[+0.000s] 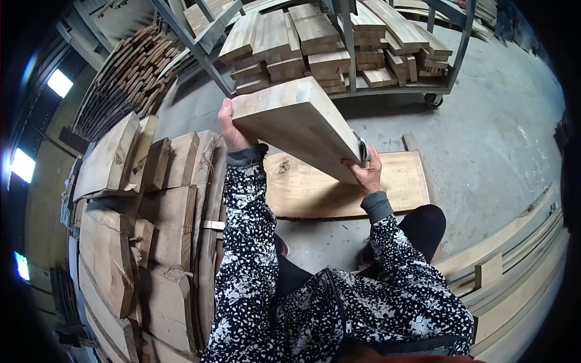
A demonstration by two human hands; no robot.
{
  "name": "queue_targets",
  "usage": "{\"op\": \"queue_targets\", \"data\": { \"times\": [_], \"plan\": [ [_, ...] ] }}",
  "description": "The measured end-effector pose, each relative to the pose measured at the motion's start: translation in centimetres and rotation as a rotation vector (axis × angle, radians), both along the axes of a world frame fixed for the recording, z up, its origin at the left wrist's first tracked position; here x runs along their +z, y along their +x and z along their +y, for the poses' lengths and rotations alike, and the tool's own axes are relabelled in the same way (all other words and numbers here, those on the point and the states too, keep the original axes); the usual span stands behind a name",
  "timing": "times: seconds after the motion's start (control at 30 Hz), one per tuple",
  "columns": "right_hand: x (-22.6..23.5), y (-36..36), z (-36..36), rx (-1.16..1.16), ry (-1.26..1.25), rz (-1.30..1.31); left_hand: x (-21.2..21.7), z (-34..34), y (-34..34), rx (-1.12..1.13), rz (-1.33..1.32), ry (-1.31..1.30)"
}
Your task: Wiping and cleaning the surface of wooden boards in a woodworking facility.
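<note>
In the head view, your left hand [233,128] is clamped on the left side of a thick wooden block [296,124] and your right hand [368,175] on its lower right, holding it tilted above a wide board [396,181].

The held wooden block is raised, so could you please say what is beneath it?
A wide plank lies below; the block hides part of its top and far edge.

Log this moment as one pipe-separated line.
left grip: wooden block, upper-left corner | right grip: same block, lower right; small dark item, unclear | block: tilted above wide board | ahead: wheeled cart, stacked planks
</note>
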State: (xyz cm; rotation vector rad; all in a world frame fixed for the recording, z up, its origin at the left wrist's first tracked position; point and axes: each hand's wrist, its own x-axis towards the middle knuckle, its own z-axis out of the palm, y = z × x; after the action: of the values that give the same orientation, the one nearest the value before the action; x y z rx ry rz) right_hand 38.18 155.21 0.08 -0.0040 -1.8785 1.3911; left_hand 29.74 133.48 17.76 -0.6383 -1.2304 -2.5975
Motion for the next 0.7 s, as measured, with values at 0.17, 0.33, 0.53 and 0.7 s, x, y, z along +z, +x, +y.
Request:
{"op": "queue_targets", "data": {
  "times": [0.17, 0.33, 0.53, 0.7],
  "plan": [
    [0.3, 0.0, -2.6, -0.031, 0.211, 0.072, -1.3, -3.0, -0.8, 0.212, -0.254, 0.122],
    [10.8, 0.6, -10.0, 0.098, 0.298, 0.324, -1.8, -5.0, 0.4, 0.337, -0.266, 0.142],
    [14.3, 2.3, -14.9, 0.023, 0.57, 0.514, -3.9, -7.7, 1.0, 0.229, -0.37, 0.22],
    [2.9, 3.1, -11.8, -0.013, 0.659, 0.292, -5.9, -11.7, 0.5, 0.185, -0.376, 0.274]
  ]
}}
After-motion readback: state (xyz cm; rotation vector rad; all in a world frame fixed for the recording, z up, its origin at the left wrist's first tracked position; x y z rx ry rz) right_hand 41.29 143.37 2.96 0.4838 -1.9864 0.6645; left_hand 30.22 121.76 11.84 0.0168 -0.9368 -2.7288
